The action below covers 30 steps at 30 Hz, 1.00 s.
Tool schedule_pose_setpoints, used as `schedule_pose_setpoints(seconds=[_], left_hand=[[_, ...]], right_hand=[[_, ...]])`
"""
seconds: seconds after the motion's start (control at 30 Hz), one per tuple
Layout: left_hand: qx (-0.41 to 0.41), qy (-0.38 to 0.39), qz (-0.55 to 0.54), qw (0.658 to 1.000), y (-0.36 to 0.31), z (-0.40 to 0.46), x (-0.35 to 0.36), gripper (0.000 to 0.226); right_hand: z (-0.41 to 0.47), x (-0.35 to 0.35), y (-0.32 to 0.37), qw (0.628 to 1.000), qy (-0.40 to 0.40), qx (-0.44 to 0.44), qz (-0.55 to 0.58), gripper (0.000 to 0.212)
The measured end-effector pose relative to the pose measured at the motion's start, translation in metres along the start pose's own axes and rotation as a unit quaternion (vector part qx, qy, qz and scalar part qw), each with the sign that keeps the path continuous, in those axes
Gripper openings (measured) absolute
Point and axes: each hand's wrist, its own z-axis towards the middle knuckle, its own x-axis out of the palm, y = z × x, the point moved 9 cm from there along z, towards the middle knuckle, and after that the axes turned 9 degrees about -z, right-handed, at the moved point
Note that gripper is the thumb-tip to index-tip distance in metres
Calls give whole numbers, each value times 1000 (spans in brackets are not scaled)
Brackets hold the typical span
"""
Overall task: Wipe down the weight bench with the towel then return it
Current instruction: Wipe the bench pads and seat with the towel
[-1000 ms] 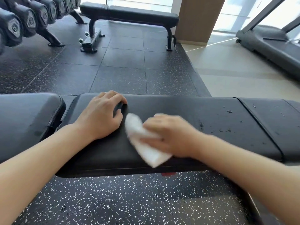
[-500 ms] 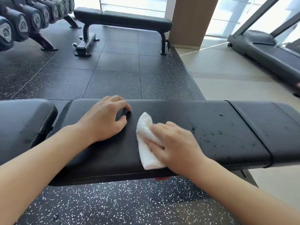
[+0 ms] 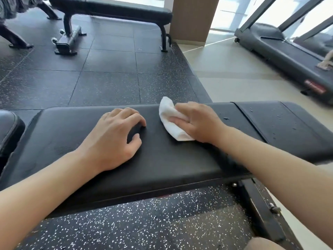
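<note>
Taking the weight bench, the desk under both hands, as the landmark and going left to right: at its left end a second pad is sitting just beside it, cut off by the frame edge. On the main pad the left hand is resting palm down, its fingers loosely curled and gripping nothing, apparently bracing the person. Just right of it, near the bench's far edge, the right hand is pressing the white towel flat onto the pad, fingers clenched over the bunched cloth. Further right, past the seam, the end section of the bench is carrying water droplets.

By my judgement the wiping is somewhere in the middle: the pad around the left hand is looking dry and dull, while the beaded right section is not yet wiped, and returning the towel is not yet done.

The towel's return place is not showing. The underside of the right palm is hidden, and the treadmill beyond the bench's right end is partly cut off.
</note>
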Motion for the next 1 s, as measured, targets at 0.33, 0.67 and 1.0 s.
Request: schedule_pose_setpoints(seconds=[0.33, 0.67, 1.0], left_hand=[[-2, -6, -5, 1000, -1, -1, -2, 29], [-5, -5, -26, 1000, 1, 0, -1, 21], [11, 74, -105, 992, 38, 3, -17, 23]], right_hand=[[48, 9, 39, 995, -12, 74, -61, 39], [-1, -10, -54, 987, -1, 158, -34, 27], [-100, -26, 120, 993, -117, 9, -27, 19]])
